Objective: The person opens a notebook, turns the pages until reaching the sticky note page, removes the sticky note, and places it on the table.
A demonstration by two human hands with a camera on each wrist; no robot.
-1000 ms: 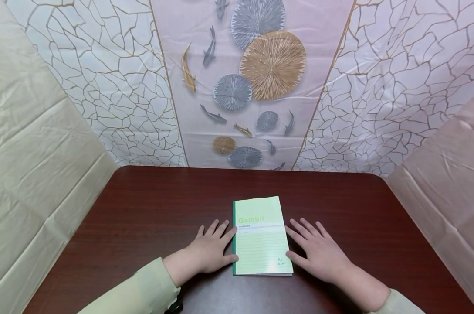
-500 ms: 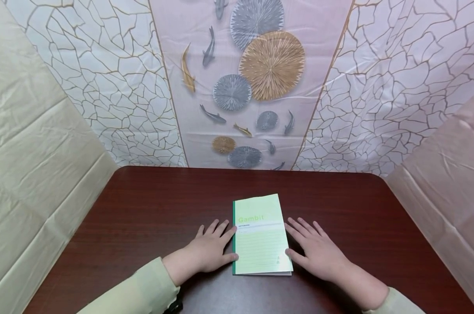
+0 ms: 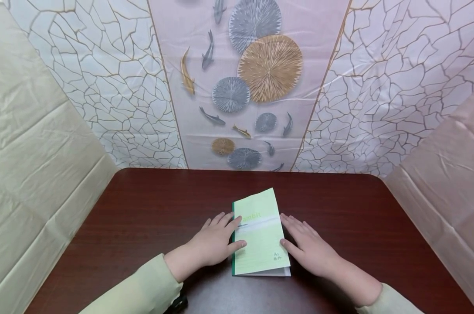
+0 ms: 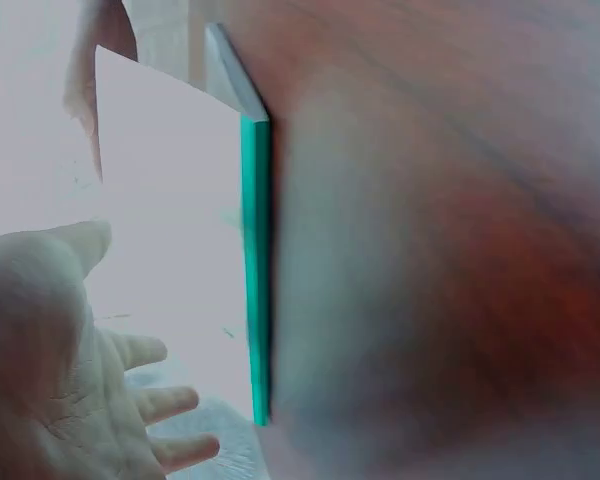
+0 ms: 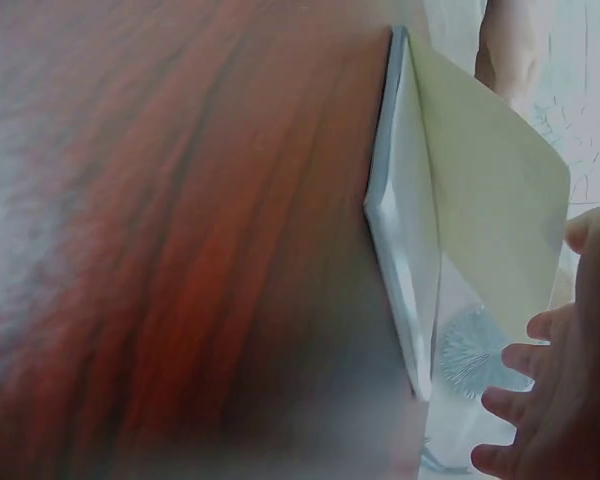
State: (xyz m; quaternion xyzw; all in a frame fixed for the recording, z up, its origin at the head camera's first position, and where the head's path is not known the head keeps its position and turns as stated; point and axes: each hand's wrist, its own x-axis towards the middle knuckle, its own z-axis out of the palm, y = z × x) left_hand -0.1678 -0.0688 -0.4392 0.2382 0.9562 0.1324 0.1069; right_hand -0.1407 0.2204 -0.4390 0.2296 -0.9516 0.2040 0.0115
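Note:
A light green notebook [image 3: 258, 248] with a dark green spine lies on the table, the word "Gambit" partly covered by a finger in the head view. Its front cover [image 5: 500, 170] stands raised at the right side, tilted up from the white pages [image 5: 402, 250]. My right hand [image 3: 313, 250] is at the cover's free edge, thumb and fingertips along it, fingers fairly straight. Over the spine side reaches my left hand [image 3: 211, 244], thumb and index finger extended across the cover. In the left wrist view its fingers [image 4: 165, 402] are spread out beside the green spine [image 4: 257, 270].
The dark red-brown table [image 3: 162, 192] has rounded back corners. Behind it hangs a patterned cloth [image 3: 231, 93] with fish and round leaf shapes. Beige cloth panels [image 3: 45, 174] close off both sides. A small black object [image 3: 178, 303] shows under the left sleeve.
The notebook's cover has risen further on its right side. My right hand has shifted left and away from me with it. My left hand has moved slightly right, over the cover.

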